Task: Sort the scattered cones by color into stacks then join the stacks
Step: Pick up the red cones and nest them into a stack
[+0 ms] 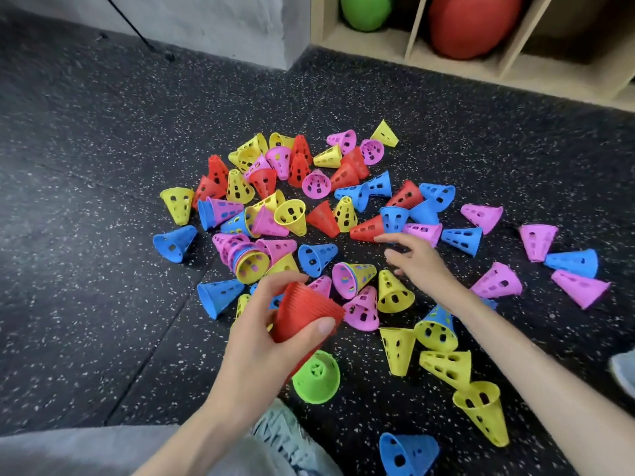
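Note:
Several perforated plastic cones in red, yellow, pink and blue lie scattered on the dark speckled floor (103, 166). My left hand (261, 341) grips a stack of red cones (305, 310), held above the floor at the near side of the pile. My right hand (415, 259) reaches forward with fingers extended, its fingertips touching a lying red cone (367, 229) in the middle of the pile. A green cone (318, 377) stands on the floor just below the red stack.
A wooden shelf (412, 39) at the back right holds a green ball (366, 10) and a red ball (474, 24). A grey wall base (206, 22) runs along the back. My knee in light jeans (281, 438) is at the bottom.

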